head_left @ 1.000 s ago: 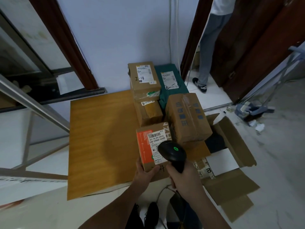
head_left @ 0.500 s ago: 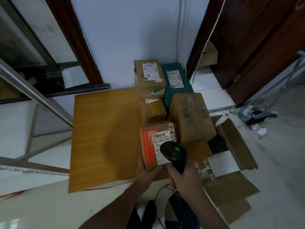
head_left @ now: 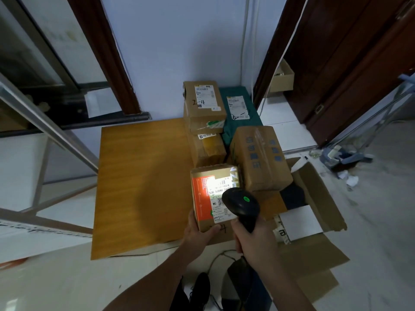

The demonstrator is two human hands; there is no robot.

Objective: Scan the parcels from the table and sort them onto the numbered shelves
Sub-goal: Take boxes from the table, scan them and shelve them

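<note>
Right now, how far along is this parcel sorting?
Early, it seems. The wooden table has a bare left half, but no shelves show, so nothing sorted is confirmed. In hand: the left hand holds the orange-labelled parcel while the right hand aims the scanner, light on its label. Left: the 2-4 box, green parcel, taped box.

A bright patch of scanner light now glares on the parcel's label, washing out the barcode that read clearly before.
</note>
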